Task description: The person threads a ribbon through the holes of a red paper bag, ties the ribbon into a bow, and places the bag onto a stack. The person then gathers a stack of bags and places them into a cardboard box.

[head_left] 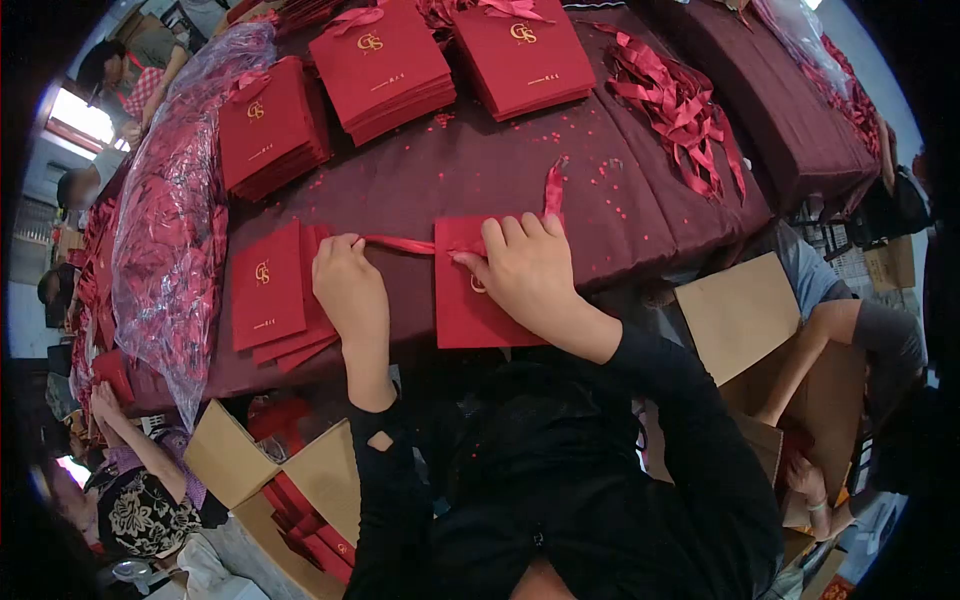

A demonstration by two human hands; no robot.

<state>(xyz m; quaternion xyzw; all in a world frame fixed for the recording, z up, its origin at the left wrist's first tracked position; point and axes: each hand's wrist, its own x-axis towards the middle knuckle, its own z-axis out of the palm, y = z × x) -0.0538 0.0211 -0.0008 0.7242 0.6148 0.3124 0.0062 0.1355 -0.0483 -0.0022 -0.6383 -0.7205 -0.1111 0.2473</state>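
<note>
A flat red gift bag [458, 318] with a partly covered gold logo lies at the table's front edge. Across its top runs a red ribbon [400, 243]. My left hand [352, 290] is closed on the ribbon's left end, pulled out to the side of the bag. Over the bag's upper part lies my right hand [535, 268], fingers curled and thumb against the ribbon; the other ribbon end sticks up past its fingertips. What lies under the palm is hidden. Beside my left hand is a small fanned pile of red bags [268, 285].
Stacks of red bags [385, 75] stand at the back. Loose ribbons [680, 115] are heaped at the back right, and clear plastic [165, 220] covers red items at left. Below are open cardboard boxes [232, 455]. A person's arm [815, 345] reaches into a right-hand box; others work at left.
</note>
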